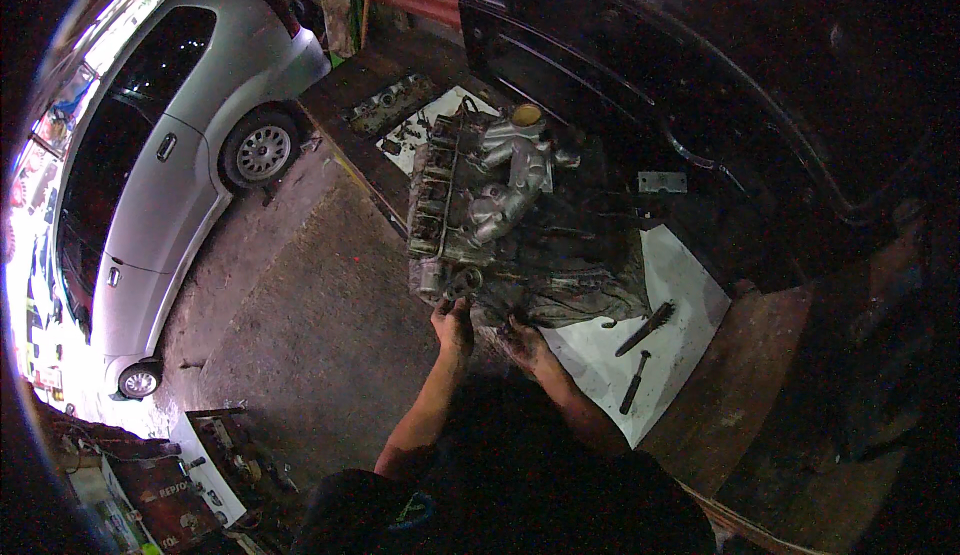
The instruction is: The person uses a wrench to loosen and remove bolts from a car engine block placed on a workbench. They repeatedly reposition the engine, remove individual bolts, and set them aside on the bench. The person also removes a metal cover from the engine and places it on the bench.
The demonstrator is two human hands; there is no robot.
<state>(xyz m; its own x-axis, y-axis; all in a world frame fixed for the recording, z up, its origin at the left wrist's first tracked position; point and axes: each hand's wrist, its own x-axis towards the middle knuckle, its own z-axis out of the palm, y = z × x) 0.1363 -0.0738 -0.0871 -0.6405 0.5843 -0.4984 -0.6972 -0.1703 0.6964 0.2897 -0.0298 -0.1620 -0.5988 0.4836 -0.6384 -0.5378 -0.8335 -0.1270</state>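
A greasy engine cylinder head [432, 190] lies lengthwise on the bench, with a silver intake manifold [515, 180] along its right side. My left hand [454, 327] is closed at the near end of the cylinder head, thumb and fingers against the metal by a round opening. A dirty grey rag [590, 295] is spread under and to the right of the metal parts. At the rag's near edge, my right hand [526, 343] is closed with its thumb up. Shadow partly hides what its fingers grip; it seems to be the rag.
A dark wire brush [645, 329] and a small hammer-like tool [634, 383] rest on a white sheet [690, 300] at the right. Small parts lie on another white sheet [462, 100] farther back. A silver car [175, 185] stands left; a dark vehicle panel [640, 65] rises behind the bench.
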